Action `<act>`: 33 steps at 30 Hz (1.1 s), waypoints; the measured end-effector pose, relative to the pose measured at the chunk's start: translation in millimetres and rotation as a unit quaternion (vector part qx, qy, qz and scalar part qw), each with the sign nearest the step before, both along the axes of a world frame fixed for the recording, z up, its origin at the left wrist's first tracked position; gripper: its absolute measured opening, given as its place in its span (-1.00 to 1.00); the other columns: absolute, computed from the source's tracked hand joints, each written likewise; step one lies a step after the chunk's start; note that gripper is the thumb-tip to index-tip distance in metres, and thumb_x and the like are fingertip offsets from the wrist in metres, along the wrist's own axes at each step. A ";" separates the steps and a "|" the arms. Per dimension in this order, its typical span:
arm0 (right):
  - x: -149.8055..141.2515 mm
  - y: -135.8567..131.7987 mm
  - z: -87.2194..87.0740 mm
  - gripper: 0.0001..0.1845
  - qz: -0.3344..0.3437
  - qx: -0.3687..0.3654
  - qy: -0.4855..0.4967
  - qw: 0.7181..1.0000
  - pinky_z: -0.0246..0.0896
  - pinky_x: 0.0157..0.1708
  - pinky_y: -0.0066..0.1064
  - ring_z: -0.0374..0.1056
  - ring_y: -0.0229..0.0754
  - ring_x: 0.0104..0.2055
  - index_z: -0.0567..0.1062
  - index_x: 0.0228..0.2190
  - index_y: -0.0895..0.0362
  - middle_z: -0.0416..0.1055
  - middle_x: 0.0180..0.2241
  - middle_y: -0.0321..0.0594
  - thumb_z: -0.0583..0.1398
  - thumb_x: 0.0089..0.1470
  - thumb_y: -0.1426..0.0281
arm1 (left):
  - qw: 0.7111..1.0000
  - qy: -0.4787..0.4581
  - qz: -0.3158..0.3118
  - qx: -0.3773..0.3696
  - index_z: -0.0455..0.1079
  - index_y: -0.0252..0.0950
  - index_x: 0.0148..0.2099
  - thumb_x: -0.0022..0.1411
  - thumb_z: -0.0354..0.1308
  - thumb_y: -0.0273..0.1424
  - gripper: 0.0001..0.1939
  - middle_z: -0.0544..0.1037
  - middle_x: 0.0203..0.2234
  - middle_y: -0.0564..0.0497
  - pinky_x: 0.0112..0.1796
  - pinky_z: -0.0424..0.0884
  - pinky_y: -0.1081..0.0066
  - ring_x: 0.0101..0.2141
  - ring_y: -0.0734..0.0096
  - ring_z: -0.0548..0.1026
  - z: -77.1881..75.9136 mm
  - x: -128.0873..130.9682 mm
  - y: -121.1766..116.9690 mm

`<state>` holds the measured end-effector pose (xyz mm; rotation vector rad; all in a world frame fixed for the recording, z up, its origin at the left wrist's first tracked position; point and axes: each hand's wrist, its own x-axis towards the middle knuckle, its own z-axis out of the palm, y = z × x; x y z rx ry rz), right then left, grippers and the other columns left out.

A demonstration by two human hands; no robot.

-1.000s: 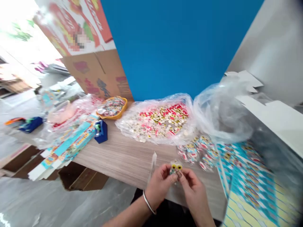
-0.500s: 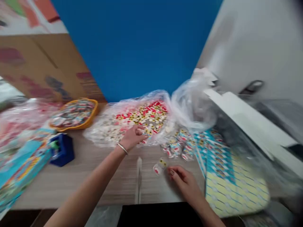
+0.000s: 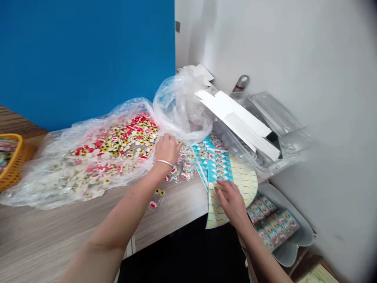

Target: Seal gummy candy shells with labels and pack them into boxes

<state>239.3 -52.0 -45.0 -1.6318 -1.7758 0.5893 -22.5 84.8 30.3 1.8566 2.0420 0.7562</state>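
My left hand (image 3: 167, 150) reaches over a pile of small clear packets (image 3: 187, 165) with red and yellow pieces inside. Its fingers are curled and their tips are mostly hidden, so what they hold does not show. A single clear packet (image 3: 157, 197) with two yellow eye pieces and a red mouth piece lies below my left wrist. On the right, my right hand (image 3: 231, 198) has its fingers bent together at the left edge of a sticker sheet (image 3: 219, 167), where the blue printed rows meet the bare yellow backing.
A large clear bag (image 3: 100, 157) of loose red, white and yellow pieces spreads across the table. An orange basket (image 3: 13, 167) stands far left. White card strips (image 3: 238, 118) lie on clear plastic trays (image 3: 277, 114). Lower right, a grey bin (image 3: 303, 226) holds filled packs.
The view has turned right. My left hand has gone from the loose pieces to the packet pile. My right hand has left the single packet and now touches the sticker sheet.
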 end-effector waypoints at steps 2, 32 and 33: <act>10.3 3.8 -11.7 -0.66 -0.020 0.043 -0.069 0.996 0.21 0.06 0.00 0.35 0.13 0.07 0.56 -0.07 0.10 0.50 0.00 -0.01 0.18 0.20 0.20 | 0.999 -0.010 -0.052 -0.004 0.44 -0.30 -0.14 0.35 0.08 -0.30 -0.80 0.48 -0.04 -0.27 0.11 0.23 0.06 0.10 -0.07 0.38 -2.4 17.8 -27.8; 3.9 26.1 0.1 -0.82 0.120 0.019 0.086 0.989 0.27 -0.14 -0.26 0.39 -0.08 -0.20 0.49 -0.34 0.06 0.48 -0.33 -0.18 0.10 0.25 0.38 | 0.823 -0.529 0.015 -0.206 0.48 -0.30 -0.28 -0.02 0.24 -0.39 -0.81 0.56 -0.43 0.05 -0.29 0.38 0.46 -0.39 0.46 0.48 -79.3 125.2 -125.1; 3.0 27.6 1.2 -0.81 0.106 0.008 0.094 0.990 0.26 -0.17 -0.28 0.38 -0.10 -0.23 0.47 -0.38 0.06 0.46 -0.36 -0.20 0.09 0.24 0.38 | 0.824 -0.528 0.017 -0.206 0.48 -0.30 -0.26 -0.02 0.24 -0.40 -0.80 0.55 -0.42 0.05 -0.30 0.38 0.46 -0.39 0.46 0.48 -80.3 125.6 -124.9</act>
